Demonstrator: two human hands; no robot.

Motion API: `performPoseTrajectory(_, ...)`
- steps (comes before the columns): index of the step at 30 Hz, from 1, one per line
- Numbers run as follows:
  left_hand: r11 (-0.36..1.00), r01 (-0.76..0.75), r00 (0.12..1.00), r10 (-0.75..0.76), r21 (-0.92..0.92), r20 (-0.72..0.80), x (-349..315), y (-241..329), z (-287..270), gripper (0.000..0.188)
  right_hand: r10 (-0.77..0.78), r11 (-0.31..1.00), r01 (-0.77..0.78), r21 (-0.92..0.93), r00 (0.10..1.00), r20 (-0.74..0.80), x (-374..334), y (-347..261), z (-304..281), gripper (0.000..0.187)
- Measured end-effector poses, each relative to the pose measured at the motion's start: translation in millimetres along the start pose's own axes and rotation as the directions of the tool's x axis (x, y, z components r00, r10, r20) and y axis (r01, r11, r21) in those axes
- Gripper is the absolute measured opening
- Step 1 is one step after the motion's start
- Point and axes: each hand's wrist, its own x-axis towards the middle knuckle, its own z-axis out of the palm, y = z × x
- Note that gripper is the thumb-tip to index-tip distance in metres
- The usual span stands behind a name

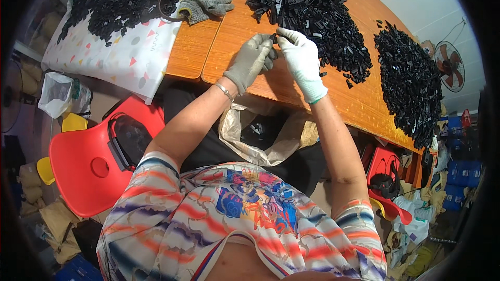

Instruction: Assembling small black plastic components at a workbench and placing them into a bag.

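Note:
My left hand (250, 62), in a grey work glove, and my right hand (298, 57), in a white glove with a green cuff, meet over the table's near edge. Between their fingertips is a small black plastic piece (274, 37), pinched from both sides; its exact shape is too small to tell. A dark bit also shows under the left fingers, too shaded to name. Just beyond my hands spreads a large heap of black plastic pieces (312, 15). Below them, at my lap, an open whitish sack (237, 138) has black pieces inside.
A second black heap (409, 80) covers the table's right end. Grey knitted gloves (205, 2) lie at the back left, beside a patterned sheet (112, 65) bearing more black pieces. Red chairs (78, 171) stand left and right. A fan (449, 65) is at far right.

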Motion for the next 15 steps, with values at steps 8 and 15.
performPoseTrajectory(8, 1.000, 0.022, 1.000, -0.022, -0.008, 0.000, -4.0, 1.9, 1.9, 0.016, 0.062, 0.994, -0.056, 0.097, 0.996, -0.063, 1.8, 3.4, 0.6, 0.025)
performPoseTrajectory(15, 0.999, 0.010, 1.000, -0.009, 0.033, -0.020, -3.1, 1.5, 3.1, 0.019, 0.041, 0.998, -0.041, 0.046, 0.999, -0.009, -2.7, -3.7, 2.8, 0.023)
